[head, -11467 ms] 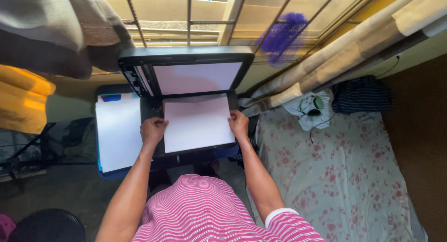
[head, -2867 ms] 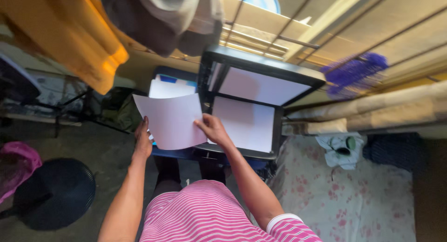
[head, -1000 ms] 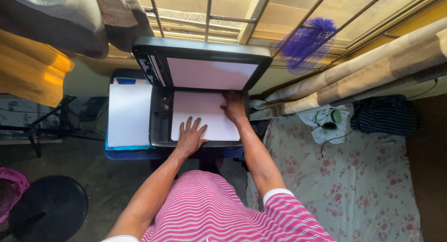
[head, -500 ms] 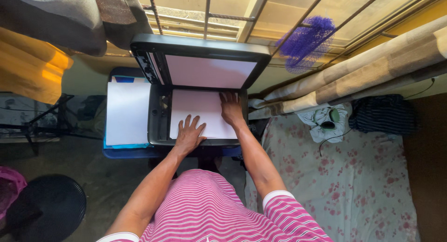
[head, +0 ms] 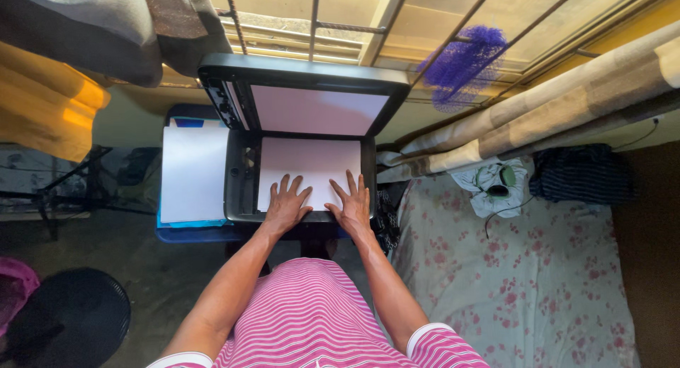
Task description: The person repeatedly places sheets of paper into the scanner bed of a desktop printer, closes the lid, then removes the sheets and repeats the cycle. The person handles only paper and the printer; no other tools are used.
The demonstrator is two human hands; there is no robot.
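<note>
1. Beneath the barred window [head: 319, 21], a black flatbed scanner [head: 237, 191] sits on a small blue table [head: 198, 233], and that is your work spot.
2. Your left hand [head: 287, 206] lies flat with its fingers spread wide on the lower left part of the white paper sheet [head: 308, 162]; it grips nothing.
3. Your right hand [head: 350, 205] lies flat just beside it, fingers also spread, pressing the lower right part of the same sheet.
4. That sheet rests on the scanner's glass bed, under both of your palms.
5. Behind the sheet, the scanner's black hinged lid [head: 304, 92] stands raised, its pale inner face turned toward you.
6. Left of the scanner, a stack of white paper [head: 193, 171] lies on the table, apart from both hands.
7. To your right, a floral bedsheet [head: 510, 269] covers a mattress, with a purple net scrubber [head: 464, 56] hanging near the window bars.
8. At the lower left, a round black stool [head: 67, 318] stands on the floor.
</note>
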